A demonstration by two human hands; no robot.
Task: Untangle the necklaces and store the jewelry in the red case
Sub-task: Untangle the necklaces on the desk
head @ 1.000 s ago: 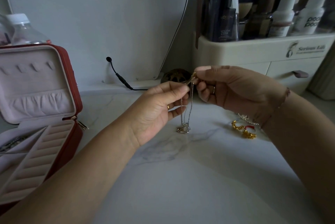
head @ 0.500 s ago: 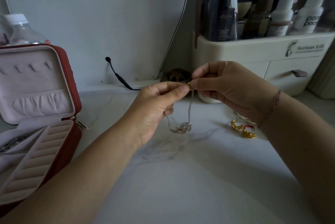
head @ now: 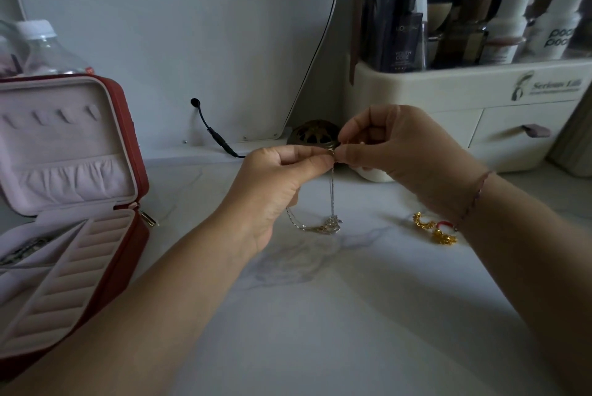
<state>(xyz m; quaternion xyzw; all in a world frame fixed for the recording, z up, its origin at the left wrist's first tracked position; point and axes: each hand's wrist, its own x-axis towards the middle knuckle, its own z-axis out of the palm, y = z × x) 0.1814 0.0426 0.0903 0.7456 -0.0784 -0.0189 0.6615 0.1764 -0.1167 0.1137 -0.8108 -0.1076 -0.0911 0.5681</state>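
Above the worktop (head: 320, 315), roughly centre: both hands are raised and meet at one small point on the silver necklace (head: 332, 190). My left hand (head: 275, 184) pinches the chain between thumb and forefinger, the other fingers curled under. My right hand (head: 400, 152) pinches the same spot from the other side, its fingertips touching the left's. What sits between them, clasp or knot, is too small to tell.

The chain hangs straight down from the pinch. Its pendant (head: 330, 226) and lower end lie bunched on the worktop, with a slack loop trailing toward my left palm. The gold earrings (head: 434, 230) lie to the right, just beside my right wrist. The red case (head: 128, 267) stands open at far left, lid up. Something dark and chain-like (head: 25, 248) lies in one compartment, blurred.

Judgement: untangling is in hand, and this chain is not yet stored.

Risks from here:
- Pulling the two pinches apart hard would likely tighten a knot or strain a fine link.
- Lifting the bunch clear of the worktop would let it swing and wind the strands together.
- The chain is thin, with little to grip. A slip would drop it in a heap.
- An outward sweep of my right wrist could scatter the earrings.
- The case is well apart, so on the carry across a dangling chain could snag its zip pull (head: 149, 219).
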